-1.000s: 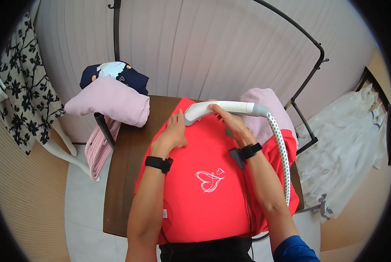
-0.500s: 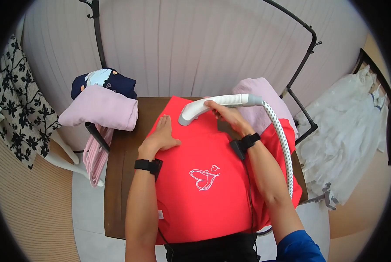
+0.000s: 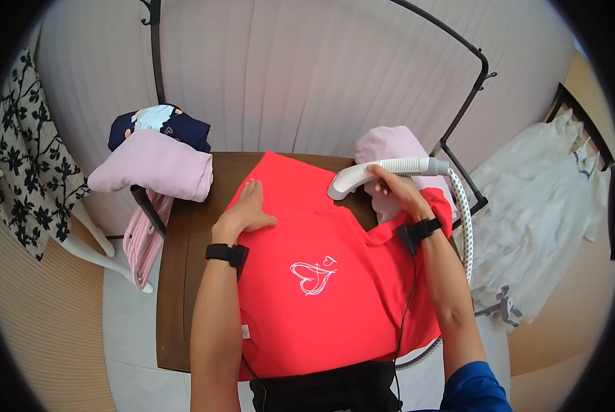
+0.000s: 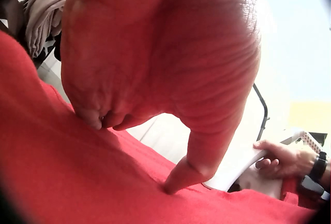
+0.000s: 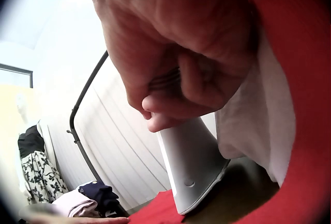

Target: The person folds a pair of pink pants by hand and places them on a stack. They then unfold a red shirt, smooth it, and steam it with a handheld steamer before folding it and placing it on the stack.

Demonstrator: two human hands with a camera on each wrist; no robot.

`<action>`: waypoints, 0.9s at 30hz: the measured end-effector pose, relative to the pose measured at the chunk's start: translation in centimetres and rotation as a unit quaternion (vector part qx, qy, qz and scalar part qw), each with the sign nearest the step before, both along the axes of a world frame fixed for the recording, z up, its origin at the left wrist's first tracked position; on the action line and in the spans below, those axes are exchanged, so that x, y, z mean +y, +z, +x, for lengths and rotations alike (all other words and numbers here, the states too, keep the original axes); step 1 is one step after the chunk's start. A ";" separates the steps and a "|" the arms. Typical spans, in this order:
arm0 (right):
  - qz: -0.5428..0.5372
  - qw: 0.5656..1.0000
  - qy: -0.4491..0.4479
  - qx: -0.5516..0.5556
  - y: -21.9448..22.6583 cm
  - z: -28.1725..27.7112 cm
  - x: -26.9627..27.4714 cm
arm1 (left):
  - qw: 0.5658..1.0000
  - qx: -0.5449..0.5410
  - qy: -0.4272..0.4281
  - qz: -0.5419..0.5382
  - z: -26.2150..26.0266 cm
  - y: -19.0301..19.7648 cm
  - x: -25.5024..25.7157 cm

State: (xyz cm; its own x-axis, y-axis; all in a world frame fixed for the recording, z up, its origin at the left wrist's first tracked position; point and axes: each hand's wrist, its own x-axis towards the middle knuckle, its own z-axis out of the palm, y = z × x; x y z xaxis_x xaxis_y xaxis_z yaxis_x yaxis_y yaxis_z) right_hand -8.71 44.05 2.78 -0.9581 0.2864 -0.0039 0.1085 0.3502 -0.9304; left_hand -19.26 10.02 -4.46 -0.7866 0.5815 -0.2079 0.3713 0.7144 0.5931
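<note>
White garment-steamer handle (image 3: pixel 370 174) swings from beside the left hand (image 3: pixel 249 211) to the far-end right edge of a red heart-print top (image 3: pixel 293 233) | right hand (image 3: pixel 400 191) travels right with it | gap between nozzle and left hand widens

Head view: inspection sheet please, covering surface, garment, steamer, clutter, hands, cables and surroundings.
Surface: brown table, partly covered.
Red garment: spread out, printed side up.
White steamer: head by the garment's edge; contact unclear.
Clutter: pink cloth at right; pink bundle and navy bundle at far left.
Left hand: rests on the garment.
Right hand: grips the steamer.
Cables: dotted hose; thin black lead at right wrist.
Surroundings: floral skirt left, white dress right.
</note>
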 end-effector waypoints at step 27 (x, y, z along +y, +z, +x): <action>-0.062 0.997 -0.034 0.008 -2.3 -8.7 -13.7 | 1.000 -0.004 0.020 0.013 0.4 0.4 0.3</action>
